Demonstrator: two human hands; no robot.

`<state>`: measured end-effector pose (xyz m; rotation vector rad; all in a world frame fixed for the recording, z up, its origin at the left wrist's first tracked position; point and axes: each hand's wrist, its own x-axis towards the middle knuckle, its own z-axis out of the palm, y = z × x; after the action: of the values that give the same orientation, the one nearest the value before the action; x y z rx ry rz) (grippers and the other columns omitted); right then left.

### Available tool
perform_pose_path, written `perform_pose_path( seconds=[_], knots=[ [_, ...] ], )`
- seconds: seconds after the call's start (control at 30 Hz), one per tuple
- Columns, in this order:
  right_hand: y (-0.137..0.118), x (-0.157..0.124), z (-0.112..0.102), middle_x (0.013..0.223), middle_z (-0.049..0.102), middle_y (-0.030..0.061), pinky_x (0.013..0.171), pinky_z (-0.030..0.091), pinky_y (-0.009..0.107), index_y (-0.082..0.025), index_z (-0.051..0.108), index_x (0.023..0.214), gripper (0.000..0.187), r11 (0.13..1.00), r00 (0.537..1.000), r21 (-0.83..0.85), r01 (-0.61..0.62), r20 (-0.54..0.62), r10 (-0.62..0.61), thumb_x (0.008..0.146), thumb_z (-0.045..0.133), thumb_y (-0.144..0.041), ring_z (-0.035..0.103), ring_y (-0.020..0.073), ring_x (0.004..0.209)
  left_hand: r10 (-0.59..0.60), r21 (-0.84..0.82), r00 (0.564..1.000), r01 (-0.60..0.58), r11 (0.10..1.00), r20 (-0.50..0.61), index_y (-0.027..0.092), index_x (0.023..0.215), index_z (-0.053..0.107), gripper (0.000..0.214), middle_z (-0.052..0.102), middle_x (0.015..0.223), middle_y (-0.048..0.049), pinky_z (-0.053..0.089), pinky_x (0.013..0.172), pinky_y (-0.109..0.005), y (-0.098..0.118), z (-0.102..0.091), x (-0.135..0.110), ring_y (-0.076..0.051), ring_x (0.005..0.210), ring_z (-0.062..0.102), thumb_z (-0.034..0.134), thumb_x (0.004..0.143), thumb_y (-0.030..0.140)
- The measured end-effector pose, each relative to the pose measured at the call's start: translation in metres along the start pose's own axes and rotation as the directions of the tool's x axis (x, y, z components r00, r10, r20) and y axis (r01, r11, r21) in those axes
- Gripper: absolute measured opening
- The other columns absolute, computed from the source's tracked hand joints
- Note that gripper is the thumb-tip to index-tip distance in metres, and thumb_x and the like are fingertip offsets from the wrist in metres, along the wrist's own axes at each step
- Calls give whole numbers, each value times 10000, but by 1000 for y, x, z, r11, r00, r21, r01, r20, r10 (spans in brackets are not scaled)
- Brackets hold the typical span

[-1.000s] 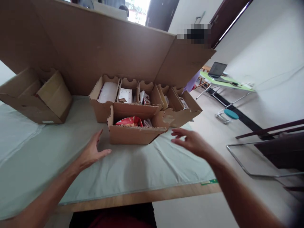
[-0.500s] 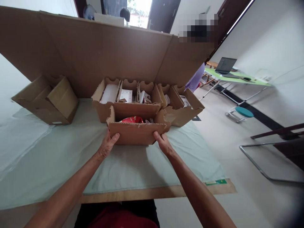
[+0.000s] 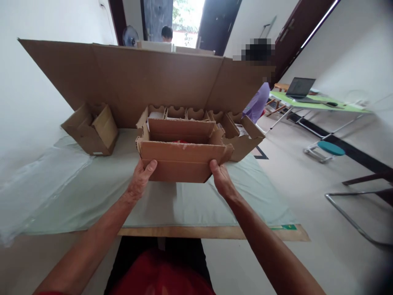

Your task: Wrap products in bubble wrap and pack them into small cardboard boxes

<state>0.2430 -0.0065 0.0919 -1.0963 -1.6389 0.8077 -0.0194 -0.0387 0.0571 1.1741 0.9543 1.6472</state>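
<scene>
Half a second ago the cardboard box (image 3: 184, 162) sat on the cloth (image 3: 92, 188); now it is lifted clear of it, casting a shadow below. Both hands have closed on its lower front corners, my left hand (image 3: 139, 184) with the thumb up the front face, my right hand (image 3: 221, 182) cupping the other corner. Only a sliver of the red packet (image 3: 179, 141) inside shows. Just behind stands the row of divided boxes (image 3: 242, 141), backed by a tall cardboard sheet (image 3: 138, 82). A smaller box (image 3: 92, 129) sits well apart, left.
</scene>
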Motion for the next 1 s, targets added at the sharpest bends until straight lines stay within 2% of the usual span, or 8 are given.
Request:
perform_pose_path(
  seconds=[0.17, 0.33, 0.47, 0.6, 0.7, 0.87, 1.0],
  knots=[
    [2, -7, -8, 1275, 700, 169, 1104, 467, 515, -124, 603, 1381, 969, 999, 994, 31, -20, -107, 23, 816, 421, -889, 578, 385, 1287, -8, -15, 998, 9, 1000, 67, 230, 1426, 516, 719, 668, 1338, -98, 404, 1162, -474, 1, 8, -3, -290, 1286, 588, 716, 838, 591],
    [-1, -6, -3, 1299, 689, 164, 1124, 452, 496, -131, 614, 1373, 957, 1000, 999, 19, -12, -39, 13, 807, 449, -885, 579, 373, 1287, 14, -34, 999, -13, 999, 44, 221, 1419, 525, 707, 669, 1335, -103, 397, 1170, -482, 9, 3, -3, -293, 1299, 577, 714, 842, 584],
    [-6, -1, -1, 1305, 683, 170, 1104, 465, 508, -128, 602, 1382, 995, 1000, 998, 12, -29, -56, 29, 795, 417, -909, 579, 383, 1276, 13, -29, 996, -10, 1000, 87, 226, 1431, 507, 717, 661, 1353, -104, 403, 1168, -476, 11, 0, -2, -291, 1309, 573, 717, 843, 579],
    [-10, 3, -3, 1315, 670, 182, 1138, 420, 529, -123, 598, 1385, 1009, 998, 999, -46, -33, -13, 32, 793, 404, -916, 560, 390, 1292, 11, -37, 999, -10, 999, 49, 219, 1423, 514, 704, 649, 1372, -105, 390, 1181, -471, 11, -2, 3, -288, 1337, 553, 705, 853, 586],
    [-11, 5, -5, 1304, 676, 173, 1152, 402, 535, -145, 604, 1383, 990, 999, 999, -45, -29, -34, 27, 799, 390, -915, 565, 387, 1283, 14, -40, 996, -11, 999, 88, 220, 1420, 520, 695, 635, 1393, -106, 396, 1181, -461, 13, -1, 5, -288, 1344, 550, 708, 854, 577],
    [-10, 5, -10, 1308, 677, 150, 1163, 392, 524, -168, 609, 1383, 936, 999, 1000, -48, -24, -21, 23, 816, 422, -890, 545, 373, 1308, -3, -24, 997, 5, 1000, 77, 226, 1428, 511, 695, 652, 1367, -106, 410, 1172, -478, 14, 4, 3, -297, 1354, 545, 682, 866, 597],
    [-8, 2, -16, 1309, 676, 156, 1159, 397, 523, -154, 625, 1363, 940, 998, 998, -57, -20, -59, 17, 814, 424, -891, 536, 380, 1317, 8, -42, 996, -5, 999, 86, 233, 1434, 508, 716, 658, 1363, -100, 403, 1178, -479, 16, 11, 1, -299, 1356, 542, 703, 850, 598]
  ],
)
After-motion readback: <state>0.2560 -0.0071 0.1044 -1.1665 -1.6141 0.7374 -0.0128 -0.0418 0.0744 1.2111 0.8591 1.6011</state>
